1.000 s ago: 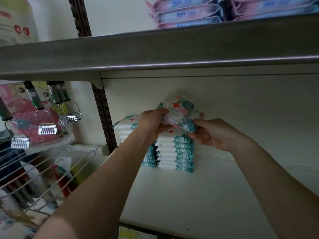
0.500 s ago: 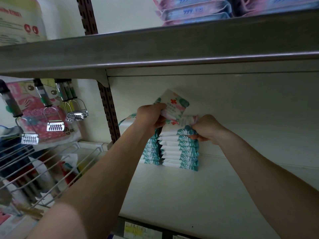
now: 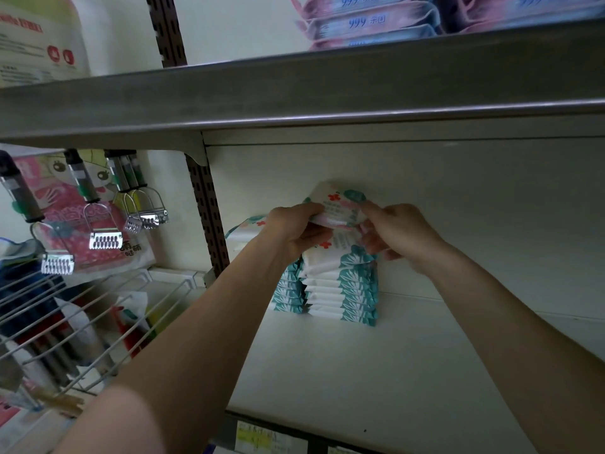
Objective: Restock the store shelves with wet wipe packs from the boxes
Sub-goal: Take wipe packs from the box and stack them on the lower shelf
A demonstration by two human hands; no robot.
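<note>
Two stacks of white and teal wet wipe packs [image 3: 342, 294] stand at the back left of the white shelf [image 3: 376, 365]. A tilted wet wipe pack [image 3: 339, 204] with a red cross is held just above the right stack. My left hand [image 3: 293, 229] grips its left end, fingers curled round it. My right hand [image 3: 397, 232] pinches its right end. Another pack [image 3: 337, 244] lies skewed on top of the stack under my hands. The left stack [image 3: 248, 229] is partly hidden behind my left wrist.
A grey metal shelf [image 3: 294, 103] hangs low overhead, with pink and blue packs [image 3: 370, 22] on it. A brown slotted upright [image 3: 206, 211] bounds the shelf's left side. Left of it are hanging clip hooks [image 3: 104, 239] and wire racks [image 3: 65, 316] with goods.
The tilted pack stays above the right stack. My right hand has risen from the stack's top pack to the tilted pack's right end. The view has shifted slightly.
</note>
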